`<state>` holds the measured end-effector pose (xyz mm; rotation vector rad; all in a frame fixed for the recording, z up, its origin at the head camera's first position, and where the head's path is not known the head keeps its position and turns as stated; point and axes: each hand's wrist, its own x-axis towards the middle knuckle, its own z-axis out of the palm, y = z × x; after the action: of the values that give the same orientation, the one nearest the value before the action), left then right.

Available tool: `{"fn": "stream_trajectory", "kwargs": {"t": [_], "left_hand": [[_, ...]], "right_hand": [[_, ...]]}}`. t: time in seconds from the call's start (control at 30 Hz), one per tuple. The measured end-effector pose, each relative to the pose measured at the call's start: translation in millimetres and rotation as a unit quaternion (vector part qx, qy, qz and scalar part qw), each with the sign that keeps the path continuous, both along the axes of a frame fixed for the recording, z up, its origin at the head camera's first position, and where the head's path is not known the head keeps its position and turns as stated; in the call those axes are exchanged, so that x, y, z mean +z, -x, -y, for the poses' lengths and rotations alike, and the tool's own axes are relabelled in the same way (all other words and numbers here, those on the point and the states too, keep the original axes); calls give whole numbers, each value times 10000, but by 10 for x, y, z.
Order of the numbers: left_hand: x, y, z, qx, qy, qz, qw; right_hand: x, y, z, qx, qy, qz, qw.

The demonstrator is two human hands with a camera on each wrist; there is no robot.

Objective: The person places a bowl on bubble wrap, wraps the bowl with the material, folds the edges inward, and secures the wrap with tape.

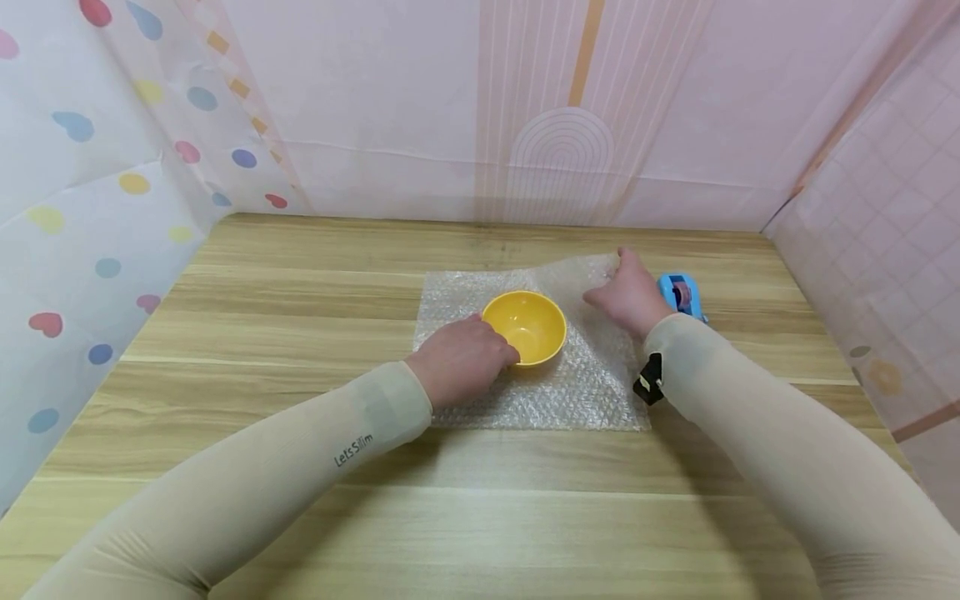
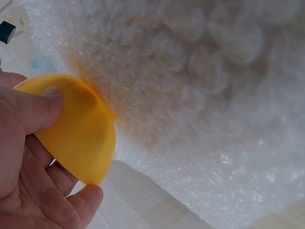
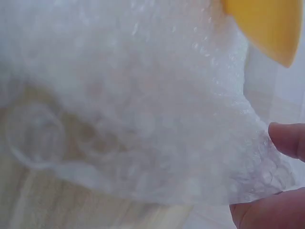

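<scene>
A yellow bowl (image 1: pixel 536 325) stands on a sheet of bubble wrap (image 1: pixel 592 392) lying on the wooden table. My left hand (image 1: pixel 465 358) grips the bowl's near-left side. In the left wrist view, its thumb (image 2: pixel 45 107) lies on the bowl's yellow wall and the other fingers curl behind and below. At the sheet's far right corner is my right hand (image 1: pixel 630 292). The right wrist view has its thumb (image 3: pixel 288 138) and a finger on either side of the bubble wrap's corner, which is raised and creased between them.
A blue tape dispenser (image 1: pixel 681 297) stands just right of my right hand. Around the sheet spreads the wood-grain table (image 1: pixel 300 292). Patterned cloth walls (image 1: pixel 375 108) close off the back and both sides.
</scene>
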<state>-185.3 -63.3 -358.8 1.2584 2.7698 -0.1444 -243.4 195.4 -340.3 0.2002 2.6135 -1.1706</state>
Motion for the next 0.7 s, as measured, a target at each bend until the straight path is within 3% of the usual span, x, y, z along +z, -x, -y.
{"fn": "stream_trajectory", "kwargs": {"t": [0.37,0.7], "left_hand": [[6,7,-16,24,14,8,10000],[13,4,-13,-49,-16,-54,10000]], "right_hand": [[69,-205,140,648,31,-473,9968],[82,-439,319,1159,-462,-878,9883]]}}
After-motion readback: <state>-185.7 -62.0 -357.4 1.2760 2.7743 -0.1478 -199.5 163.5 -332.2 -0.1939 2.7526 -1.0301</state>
